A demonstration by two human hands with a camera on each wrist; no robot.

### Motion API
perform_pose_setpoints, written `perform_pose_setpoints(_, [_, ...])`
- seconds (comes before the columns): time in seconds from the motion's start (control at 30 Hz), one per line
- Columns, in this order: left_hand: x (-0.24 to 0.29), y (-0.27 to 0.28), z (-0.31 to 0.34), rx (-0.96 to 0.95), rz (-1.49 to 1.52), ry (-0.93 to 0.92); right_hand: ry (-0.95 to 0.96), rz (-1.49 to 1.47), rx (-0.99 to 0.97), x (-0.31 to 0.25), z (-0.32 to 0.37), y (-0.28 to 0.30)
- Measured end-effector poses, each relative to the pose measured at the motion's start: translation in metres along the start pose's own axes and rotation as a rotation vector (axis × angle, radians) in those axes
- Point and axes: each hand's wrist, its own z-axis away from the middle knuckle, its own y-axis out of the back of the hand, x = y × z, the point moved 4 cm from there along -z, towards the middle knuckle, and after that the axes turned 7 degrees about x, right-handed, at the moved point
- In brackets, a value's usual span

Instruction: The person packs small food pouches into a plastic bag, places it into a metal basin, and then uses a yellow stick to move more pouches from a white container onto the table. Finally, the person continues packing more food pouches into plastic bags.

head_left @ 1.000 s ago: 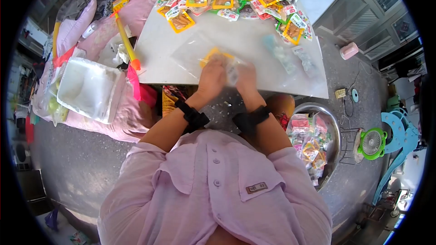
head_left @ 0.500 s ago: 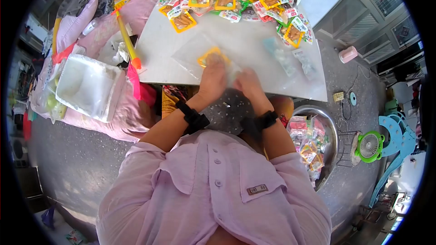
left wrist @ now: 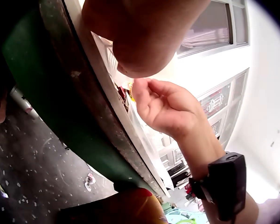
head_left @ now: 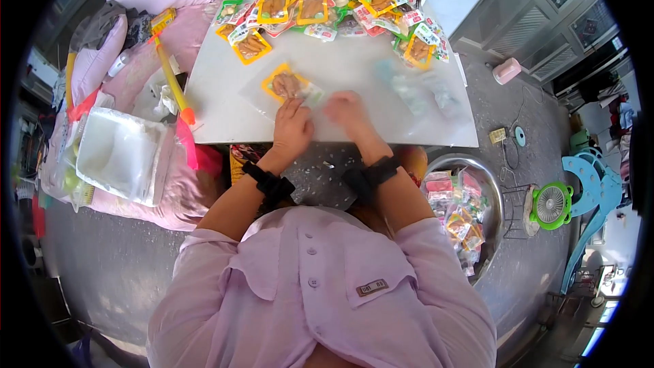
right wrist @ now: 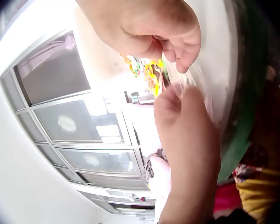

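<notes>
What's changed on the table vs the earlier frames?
Yellow-edged packet moved away from the person, toward the pile. Left hand, which covered it, is now at its near edge. Right hand, blurred, shifted farther over the table. Can't confirm any grasp or release. Pile and metal basin unchanged.

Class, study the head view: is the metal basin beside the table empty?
No, colourful packets lie inside the metal basin.

Counter point(head_left: 327, 123), pale-topped, green-sided. Floor point(head_left: 109, 259), grey, speckled. Bed point(head_left: 177, 197), pink-covered; pale walls point(right wrist: 18, 154), paned windows point(right wrist: 51, 70), bright daylight.
</notes>
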Motion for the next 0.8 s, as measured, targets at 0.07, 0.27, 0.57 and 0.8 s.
perform_pose_setpoints(0.07, [-0.001, 0.001, 0.002, -0.016, -0.058, 0.006, 0.168, -0.033, 0.052, -0.016, -0.012, 0.028])
perform_pose_setpoints(0.27, [-0.006, -0.008, 0.002, -0.061, -0.088, 0.047, 0.748, 0.799, 0.579, -0.063, -0.109, 0.146])
perform_pose_setpoints(0.57, [-0.005, -0.009, 0.002, -0.086, -0.143, 0.042, 0.319, 0.783, 0.764, -0.076, -0.177, 0.226])
perform_pose_setpoints(0.8, [-0.003, -0.011, 0.0, -0.105, -0.147, 0.033, 0.23, 0.629, 0.742, -0.052, -0.221, 0.239])
